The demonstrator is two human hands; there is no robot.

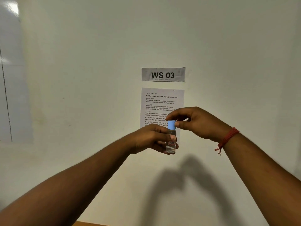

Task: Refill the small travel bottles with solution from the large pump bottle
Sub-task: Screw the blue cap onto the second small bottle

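A small clear travel bottle with a red-marked label is held upright in the air in front of the wall. My left hand grips its body from the left, thumb across the front. A light blue cap sits on top of the bottle. My right hand pinches that cap from above and from the right with thumb and fingers. A little clear liquid shows at the bottle's bottom. The large pump bottle is out of view.
A white wall fills the view, with a "WS 03" sign and a printed task sheet behind my hands. A sliver of wooden tabletop shows at the bottom edge. A red thread band circles my right wrist.
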